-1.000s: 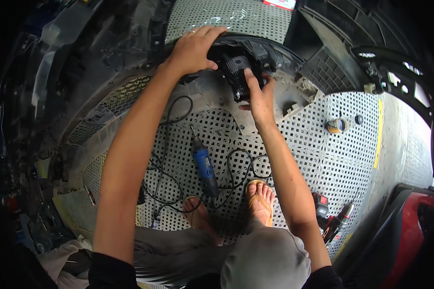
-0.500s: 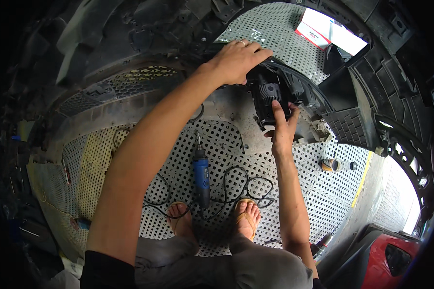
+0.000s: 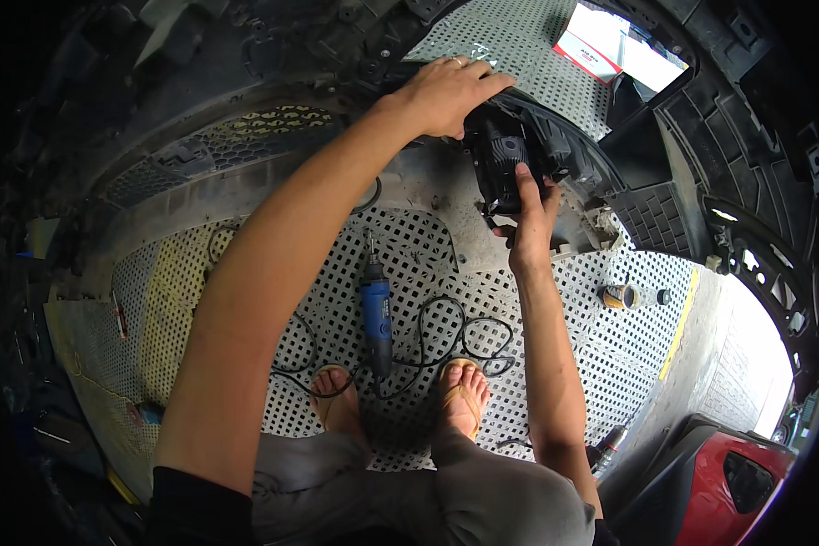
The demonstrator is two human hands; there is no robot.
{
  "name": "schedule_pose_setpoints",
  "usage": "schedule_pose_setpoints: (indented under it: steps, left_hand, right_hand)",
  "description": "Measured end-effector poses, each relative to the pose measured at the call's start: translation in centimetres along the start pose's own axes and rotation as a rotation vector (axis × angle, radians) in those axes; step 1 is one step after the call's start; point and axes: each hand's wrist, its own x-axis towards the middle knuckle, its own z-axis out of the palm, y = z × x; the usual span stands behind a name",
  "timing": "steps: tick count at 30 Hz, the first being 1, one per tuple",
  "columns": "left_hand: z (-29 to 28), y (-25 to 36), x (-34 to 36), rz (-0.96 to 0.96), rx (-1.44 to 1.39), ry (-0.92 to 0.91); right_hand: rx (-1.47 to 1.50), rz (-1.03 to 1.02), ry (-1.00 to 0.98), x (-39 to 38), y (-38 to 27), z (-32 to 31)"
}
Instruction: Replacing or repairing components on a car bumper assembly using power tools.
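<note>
A large black car bumper (image 3: 273, 187) stands in front of me, its inner side facing me. My left hand (image 3: 448, 96) is closed over the upper edge of an opening in it, right of the middle. Just below, a black lamp unit with a finned round back (image 3: 508, 150) sits against the bumper's inside. My right hand (image 3: 534, 214) grips this unit from its near side, thumb on the back and fingers around the right and lower edges. Whether the unit is fastened to the bumper cannot be seen.
A blue corded power tool (image 3: 376, 314) lies on the perforated floor between my arms, its black cable (image 3: 464, 318) looped near my feet. To the right are a small open can (image 3: 619, 296) and a red car part (image 3: 728, 491). Beyond the opening lies a white-and-red box (image 3: 591, 45).
The whole view has shifted slightly. My right thumb sits a little higher on the lamp unit's back. Both hands keep their holds.
</note>
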Motion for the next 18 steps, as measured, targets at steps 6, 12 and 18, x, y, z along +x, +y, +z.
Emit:
schedule_pose_setpoints:
  steps: [6,12,18]
  left_hand:
    - [-0.1,0.0,-0.7,-0.012,0.015,-0.014]
    - [-0.6,0.9,-0.5,-0.004,-0.002,-0.055]
    - [-0.6,0.7,0.3,0.024,-0.013,-0.010]
  right_hand:
    - [-0.070,0.001,0.032,0.0,0.1,0.7]
    - [0.011,0.000,0.078,-0.3,0.0,0.6]
    - [0.026,0.009,0.113,0.3,-0.7,0.4]
